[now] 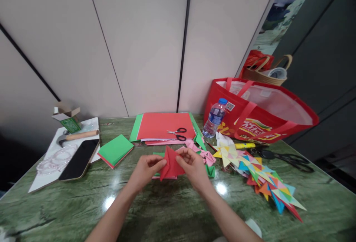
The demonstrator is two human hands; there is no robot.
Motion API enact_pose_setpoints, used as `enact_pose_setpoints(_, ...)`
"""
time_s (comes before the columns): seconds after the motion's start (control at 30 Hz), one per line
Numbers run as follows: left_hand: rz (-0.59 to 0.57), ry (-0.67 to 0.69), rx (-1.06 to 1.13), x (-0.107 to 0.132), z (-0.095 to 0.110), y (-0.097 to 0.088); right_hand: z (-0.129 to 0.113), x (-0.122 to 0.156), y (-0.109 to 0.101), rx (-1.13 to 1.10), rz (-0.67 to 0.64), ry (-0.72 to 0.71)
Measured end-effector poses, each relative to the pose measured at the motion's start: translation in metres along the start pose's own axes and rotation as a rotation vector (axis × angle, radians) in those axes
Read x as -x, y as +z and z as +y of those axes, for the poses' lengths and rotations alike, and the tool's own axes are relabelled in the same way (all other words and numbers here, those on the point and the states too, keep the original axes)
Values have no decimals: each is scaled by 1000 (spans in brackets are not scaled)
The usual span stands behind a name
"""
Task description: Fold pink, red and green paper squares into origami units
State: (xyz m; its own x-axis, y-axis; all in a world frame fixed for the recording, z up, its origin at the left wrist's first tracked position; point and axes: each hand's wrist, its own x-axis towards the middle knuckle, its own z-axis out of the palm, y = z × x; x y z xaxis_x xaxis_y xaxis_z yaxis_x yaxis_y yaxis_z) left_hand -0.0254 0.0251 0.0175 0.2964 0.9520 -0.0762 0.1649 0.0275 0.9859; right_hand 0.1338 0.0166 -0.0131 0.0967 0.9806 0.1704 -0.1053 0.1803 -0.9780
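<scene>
a green marbled tabletop (pixel 150 212) spans the lower frame, with a red shopping bag (pixel 258 116) at upper right. both forearms enter from the bottom edge and converge at centre. the left hand (pixel 144 168) is turned inward, its thumb and curled fingers pinching the left side of a folded red paper (pixel 172 165); the right hand (pixel 196 168) mirrors it, thumb and fingertips gripping the right side. lower right: a strip of multicoloured folded paper points (pixel 267 179). centre, behind the hands: a stack of red and green paper sheets (pixel 164 123). the folded red paper, at the centre of the frame, rises to a pointed top, with a crease down its left part. smallest, upon the stack: black-handled scissors (pixel 177 133).
</scene>
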Motion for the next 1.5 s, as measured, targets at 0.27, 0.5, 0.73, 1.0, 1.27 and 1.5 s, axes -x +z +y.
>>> enact_pose_setpoints(0.27,27,-26,31,0,-4,9,5,0,2,182,-32,-19)
enact_pose_setpoints(0.5,4,-27,113,-1,-8,12,5,1,3,214,-33,-38)
enact_pose_setpoints(0.73,94,32,-47,1,-6,14,4,1,5,196,-82,-36)
enact_pose_setpoints(1.0,63,23,-94,3,0,18,1,3,4,192,-111,-30)
enact_pose_setpoints(1.27,-6,-52,25,4,0,19,0,1,2,202,-77,-48)
enact_pose_setpoints(1.5,158,-133,214,-1,-9,12,8,-1,5,165,-71,-58)
